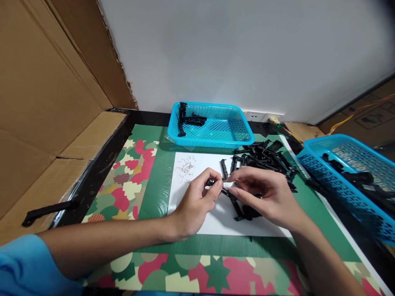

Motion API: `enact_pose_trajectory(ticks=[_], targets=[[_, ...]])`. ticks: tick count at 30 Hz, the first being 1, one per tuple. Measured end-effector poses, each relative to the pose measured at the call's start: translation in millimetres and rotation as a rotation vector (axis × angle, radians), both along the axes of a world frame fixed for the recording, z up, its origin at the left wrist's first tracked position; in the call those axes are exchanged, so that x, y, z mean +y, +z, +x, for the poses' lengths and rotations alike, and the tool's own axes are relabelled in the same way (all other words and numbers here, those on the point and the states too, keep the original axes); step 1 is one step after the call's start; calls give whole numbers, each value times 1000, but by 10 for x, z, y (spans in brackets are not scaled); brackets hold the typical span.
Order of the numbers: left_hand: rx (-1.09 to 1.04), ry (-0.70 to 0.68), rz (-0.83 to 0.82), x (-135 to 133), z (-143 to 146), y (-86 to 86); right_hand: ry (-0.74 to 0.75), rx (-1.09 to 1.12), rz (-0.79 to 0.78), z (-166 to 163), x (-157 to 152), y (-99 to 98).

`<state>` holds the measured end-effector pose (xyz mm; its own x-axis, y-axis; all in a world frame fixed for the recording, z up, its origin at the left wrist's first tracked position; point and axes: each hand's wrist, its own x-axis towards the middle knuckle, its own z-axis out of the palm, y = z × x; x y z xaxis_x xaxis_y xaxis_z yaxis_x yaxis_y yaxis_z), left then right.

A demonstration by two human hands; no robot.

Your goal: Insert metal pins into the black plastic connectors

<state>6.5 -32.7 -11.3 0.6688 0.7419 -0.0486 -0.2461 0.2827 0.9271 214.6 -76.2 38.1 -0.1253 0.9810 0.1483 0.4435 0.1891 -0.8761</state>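
Observation:
My left hand (196, 203) is closed, with thumb and forefinger pinching a small black plastic part (210, 181), most of it hidden by the fingers. Close beside it, my right hand (265, 191) curls in a pinch, fingertips almost meeting the left ones; anything between them is too small to make out. Beneath both hands lies a white sheet of paper (185, 222). Several black plastic pieces (237, 207) rest on it under the right hand. Tiny thin wire bits (187, 166) are scattered over the sheet's upper left.
Behind the paper stands a blue basket (212, 144) with some black parts inside. A heap of black parts (268, 156) lies right of it. Another blue basket (342, 197) holds more at the right. Cardboard (55, 102) walls the left side; a black strip (49, 211) lies there.

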Motion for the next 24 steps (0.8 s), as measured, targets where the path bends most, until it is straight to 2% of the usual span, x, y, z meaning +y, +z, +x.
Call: enact_pose_trajectory(ticks=[5, 8, 12, 18, 24], targets=[[-10, -37, -10, -6, -4, 4, 99, -91, 113, 61, 25, 6], [-21, -55, -27, -10, -8, 8, 98, -97, 131, 51, 38, 0], [5, -50, -7, -5, -17, 29, 28, -29, 84, 22, 17, -3], [16, 6, -5, 20, -16, 77, -182, 71, 57, 67, 0, -49], [12, 67, 2, 42, -1, 60, -237, 107, 89, 120, 30, -53]])
